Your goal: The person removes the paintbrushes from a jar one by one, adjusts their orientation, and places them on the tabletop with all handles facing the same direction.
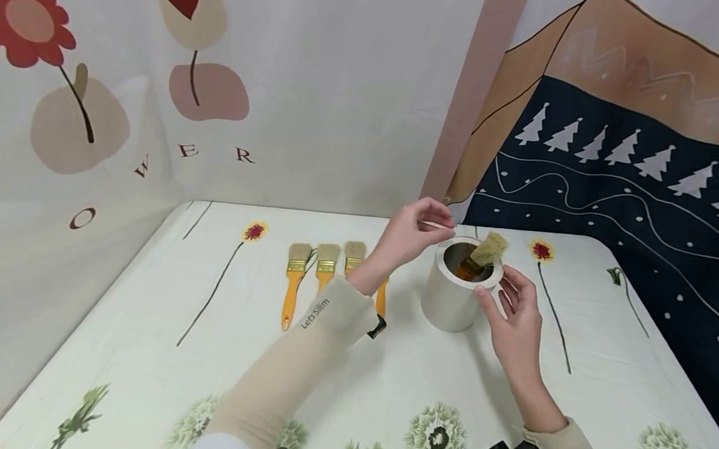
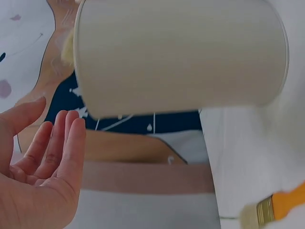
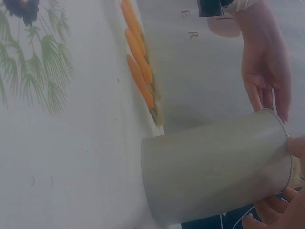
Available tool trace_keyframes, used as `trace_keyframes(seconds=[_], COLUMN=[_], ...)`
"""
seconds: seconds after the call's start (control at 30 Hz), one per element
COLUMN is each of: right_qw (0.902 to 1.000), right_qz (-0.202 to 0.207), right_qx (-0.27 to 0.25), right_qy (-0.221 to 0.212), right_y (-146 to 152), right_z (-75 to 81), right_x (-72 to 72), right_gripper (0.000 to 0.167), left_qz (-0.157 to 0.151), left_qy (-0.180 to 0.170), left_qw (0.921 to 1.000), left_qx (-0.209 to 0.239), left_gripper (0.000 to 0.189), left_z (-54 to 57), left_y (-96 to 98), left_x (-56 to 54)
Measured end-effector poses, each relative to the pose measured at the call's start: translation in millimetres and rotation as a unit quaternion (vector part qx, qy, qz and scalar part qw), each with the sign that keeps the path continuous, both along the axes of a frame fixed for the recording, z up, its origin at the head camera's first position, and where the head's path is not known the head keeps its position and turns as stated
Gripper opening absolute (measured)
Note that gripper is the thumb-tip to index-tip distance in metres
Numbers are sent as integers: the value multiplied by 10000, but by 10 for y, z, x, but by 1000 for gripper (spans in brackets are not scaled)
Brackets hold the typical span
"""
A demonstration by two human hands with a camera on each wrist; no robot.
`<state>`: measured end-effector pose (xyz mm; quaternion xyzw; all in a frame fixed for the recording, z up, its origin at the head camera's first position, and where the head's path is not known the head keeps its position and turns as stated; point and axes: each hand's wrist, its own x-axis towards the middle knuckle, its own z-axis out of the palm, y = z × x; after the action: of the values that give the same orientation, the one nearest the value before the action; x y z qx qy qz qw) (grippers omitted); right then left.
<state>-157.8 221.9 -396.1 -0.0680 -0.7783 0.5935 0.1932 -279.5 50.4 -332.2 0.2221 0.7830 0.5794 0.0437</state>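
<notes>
A pale cylindrical can [image 1: 450, 304] stands upright on the table. One paintbrush [image 1: 488, 251] sits in it, bristles up and leaning over the right rim. In the head view my right hand [image 1: 518, 326] holds the can's right side near the top, thumb at the front and fingers farther round. My left hand [image 1: 412, 232] is beside the rim on the left, fingers loosely bent with nothing in them. The left wrist view shows its fingertips [image 2: 71, 124] apart from the can [image 2: 181, 57].
Several paintbrushes [image 1: 296, 269] with orange handles lie side by side left of the can, partly hidden by my left forearm. A flower-printed cloth [image 1: 136, 376] covers the table. Printed curtains [image 1: 342, 112] hang behind and to the right.
</notes>
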Motion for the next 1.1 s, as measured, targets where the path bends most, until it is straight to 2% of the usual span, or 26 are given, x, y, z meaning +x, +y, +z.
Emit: trace_keyframes(seconds=[0.2,0.33,0.53,0.6,0.73,0.9,1.1], right_qw=[10000,10000,9999,9999,9999,9999,9998], right_qz=[5,0,-14,-19,-12,-9,-11], right_qx=[0,33,120,132,118,118,174], right_qy=[-24,-24,-40,-37,-20,-1,37], right_y=[2,3,5,8,11,6,6], right_z=[0,1,-2,-1,1,2,-11], right_x=[-2,-3,1,3,3,-2,-3], right_gripper=[59,59,59,59,59,59,60], left_qz=[-225,-413,-444,-406,-320,-217,-126], left_qy=[207,262,197,170,214,551,626], left_qw=[9995,9983,9978,9984,9991,9942,9910], left_qx=[101,322,462,347,-174,-900,-1180], left_gripper=[29,30,31,31,34,28,16], left_z=[-56,-94,-139,-142,-126,-118,-129], left_y=[170,273,360,373,393,417,438], left_x=[50,94,156,168,189,204,210])
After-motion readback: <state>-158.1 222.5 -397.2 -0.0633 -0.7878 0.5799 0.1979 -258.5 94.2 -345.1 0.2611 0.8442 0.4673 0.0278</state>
